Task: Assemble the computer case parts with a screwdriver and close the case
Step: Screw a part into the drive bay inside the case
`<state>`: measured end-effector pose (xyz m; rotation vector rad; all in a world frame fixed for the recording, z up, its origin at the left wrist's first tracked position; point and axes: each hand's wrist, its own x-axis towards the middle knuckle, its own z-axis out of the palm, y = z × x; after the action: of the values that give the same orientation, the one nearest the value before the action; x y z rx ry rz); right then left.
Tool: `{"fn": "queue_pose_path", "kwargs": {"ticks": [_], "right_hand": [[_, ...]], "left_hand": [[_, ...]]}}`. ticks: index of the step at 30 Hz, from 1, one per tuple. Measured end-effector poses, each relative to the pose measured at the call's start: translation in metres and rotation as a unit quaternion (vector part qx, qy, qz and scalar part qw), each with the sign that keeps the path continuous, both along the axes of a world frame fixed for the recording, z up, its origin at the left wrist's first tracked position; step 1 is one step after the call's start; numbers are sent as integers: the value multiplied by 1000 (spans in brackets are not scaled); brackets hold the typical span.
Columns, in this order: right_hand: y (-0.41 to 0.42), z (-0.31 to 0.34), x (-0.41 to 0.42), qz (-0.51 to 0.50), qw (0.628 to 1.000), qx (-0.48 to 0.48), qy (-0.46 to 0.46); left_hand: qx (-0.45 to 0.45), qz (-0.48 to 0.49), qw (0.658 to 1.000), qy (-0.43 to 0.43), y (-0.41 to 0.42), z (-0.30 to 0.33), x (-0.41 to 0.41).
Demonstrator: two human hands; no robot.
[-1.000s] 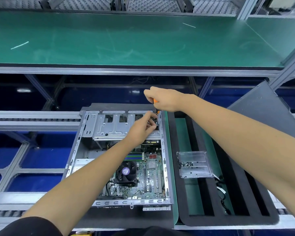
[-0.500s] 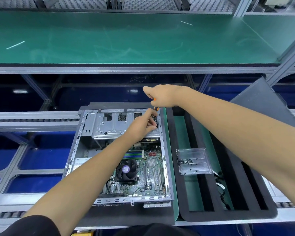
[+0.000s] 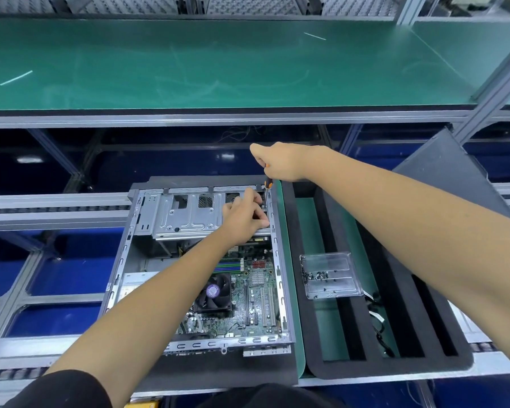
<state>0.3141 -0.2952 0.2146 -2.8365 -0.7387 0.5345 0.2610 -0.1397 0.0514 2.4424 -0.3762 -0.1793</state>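
Observation:
An open computer case [image 3: 121, 260] lies flat in front of me, motherboard and black fan showing. A silver drive cage [image 3: 186, 213] spans its far end. My right hand [image 3: 280, 161] grips an orange-and-black screwdriver [image 3: 268, 184] that points straight down at the cage's far right corner. My left hand [image 3: 243, 216] rests on the cage beside the screwdriver's tip, fingers curled as if pinching something small there; what they hold is hidden. The dark side panel [image 3: 448, 172] leans at the right.
A clear plastic tray [image 3: 330, 275] with several dark screws sits on a black foam holder [image 3: 395, 357] to the right of the case. Loose cables lie in the holder. A green-topped shelf [image 3: 218, 63] runs across above, with metal rails at the left.
Both hands stay at the cage's far right corner. The right hand has shifted slightly on the screwdriver; the left hand's fingers have barely moved.

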Motion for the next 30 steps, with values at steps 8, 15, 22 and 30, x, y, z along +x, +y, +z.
{"fn": "queue_pose_path", "kwargs": {"ticks": [8,15,22,30], "right_hand": [[-6,1,-1,-5,1000,1,7],[-7,4,-3,26,999,-12,-16],[-7,3,-6,36,999,0,-40],[-3,4,-5,27,999,-15,-38]], "left_hand": [[-9,-12,999,51,3,1,7],[-65,18,998,21,-1,6,-9],[-101,31,994,3,-3,-1,-19],[-96,3,995,-28,1,-5,-25]]}}
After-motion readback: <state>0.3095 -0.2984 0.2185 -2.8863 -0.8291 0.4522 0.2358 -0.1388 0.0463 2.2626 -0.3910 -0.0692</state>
